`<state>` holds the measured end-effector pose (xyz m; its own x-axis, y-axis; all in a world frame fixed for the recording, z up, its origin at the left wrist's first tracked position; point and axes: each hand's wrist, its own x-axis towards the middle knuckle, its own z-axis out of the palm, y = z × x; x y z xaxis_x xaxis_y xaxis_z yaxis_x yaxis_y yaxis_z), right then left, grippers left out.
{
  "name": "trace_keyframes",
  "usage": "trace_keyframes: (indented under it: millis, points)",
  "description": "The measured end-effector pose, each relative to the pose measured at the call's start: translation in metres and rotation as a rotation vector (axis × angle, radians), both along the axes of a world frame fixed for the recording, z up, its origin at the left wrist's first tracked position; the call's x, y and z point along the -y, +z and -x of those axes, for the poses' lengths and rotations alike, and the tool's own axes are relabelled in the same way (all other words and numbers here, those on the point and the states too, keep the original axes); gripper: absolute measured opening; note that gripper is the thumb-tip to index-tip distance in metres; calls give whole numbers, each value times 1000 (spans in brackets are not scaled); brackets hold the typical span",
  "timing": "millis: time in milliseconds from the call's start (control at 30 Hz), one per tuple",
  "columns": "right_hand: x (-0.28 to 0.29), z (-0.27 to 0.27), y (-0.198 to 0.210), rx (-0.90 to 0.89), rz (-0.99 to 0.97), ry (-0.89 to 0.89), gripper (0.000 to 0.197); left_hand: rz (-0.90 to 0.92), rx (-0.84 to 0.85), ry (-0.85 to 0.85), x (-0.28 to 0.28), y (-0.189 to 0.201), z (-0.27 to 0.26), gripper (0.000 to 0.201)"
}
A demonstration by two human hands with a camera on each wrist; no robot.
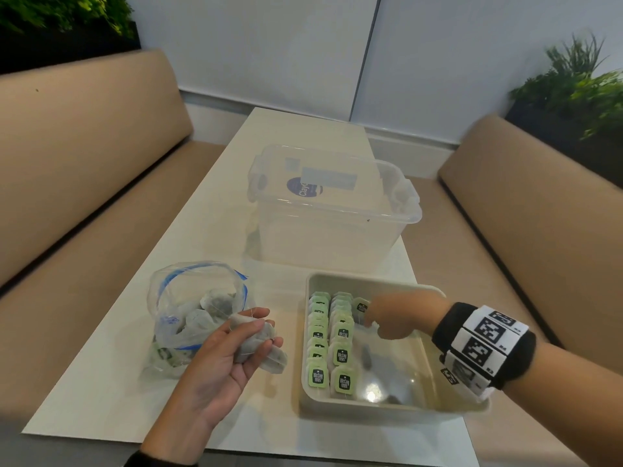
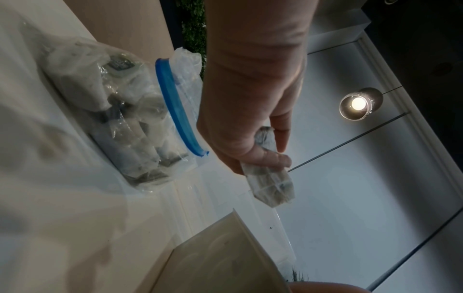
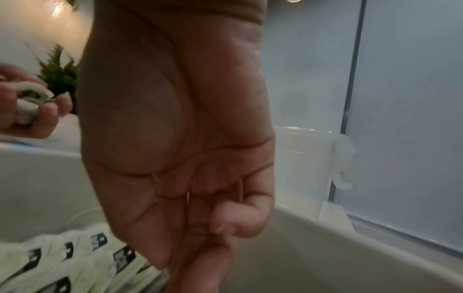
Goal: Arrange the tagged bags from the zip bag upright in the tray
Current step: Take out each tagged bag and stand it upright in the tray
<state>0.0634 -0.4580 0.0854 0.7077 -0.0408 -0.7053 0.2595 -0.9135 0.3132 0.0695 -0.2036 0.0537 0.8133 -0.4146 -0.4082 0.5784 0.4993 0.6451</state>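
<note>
A beige tray [image 1: 371, 279] sits at the front right of the table and holds two rows of upright tea bags with green tags [image 1: 332, 338]. My right hand [image 1: 374, 323] reaches into the tray's far end. Its fingertips pinch a tagged bag [image 1: 361, 305] standing at the head of a third row. In the right wrist view the right hand [image 3: 175, 138] points down inside the tray wall [image 3: 325, 253], its fingertips out of frame. My left hand [image 1: 259, 335] lies palm up beside the tray and grips several tea bags [image 1: 266, 352]. The open zip bag [image 1: 188, 308], with more bags inside, lies just left of it.
A clear lidded storage box [image 1: 330, 210] stands on the white table [image 1: 215, 203] behind the tray. Tan benches [image 1: 84, 170] run along both sides, with plants [image 1: 580, 92] behind them. The tray's right half [image 1: 397, 372] is bare.
</note>
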Motion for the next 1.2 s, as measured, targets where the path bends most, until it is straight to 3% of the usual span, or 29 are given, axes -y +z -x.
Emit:
trace_keyframes:
  millis: [100, 267, 600, 767, 933, 1000, 1067, 1133, 1200]
  points:
    - [-1, -7, -14, -91, 64, -38, 38, -1, 3, -3, 1, 0, 1, 12]
    - [0, -14, -26, -86, -46, -111, 44, -7, 4, 13, -3, -1, 1, 12]
    - [1, -14, -31, -47, -68, -82, 49, 6, -3, 27, -5, -3, -1, 12]
    - [3, -13, -34, -79, -1, -48, 47, 91, -84, 27, -4, -4, -5, 15]
    - [-11, -7, -22, -133, -56, -61, 46, 211, -190, 15, -4, -1, -10, 41]
    - [-17, -6, -7, -144, -35, -80, 33, 292, -208, 29, -6, -2, -13, 71]
    - [-30, -7, 17, -24, -162, -99, 27, 367, -211, 50, -6, -1, -16, 93]
    - [-47, -7, 41, 291, -515, -107, 23, 410, -215, 74, -3, 0, -16, 99]
    - [-70, -4, 57, 456, -841, -114, 27, 445, -213, 94, 1, 2, -16, 102]
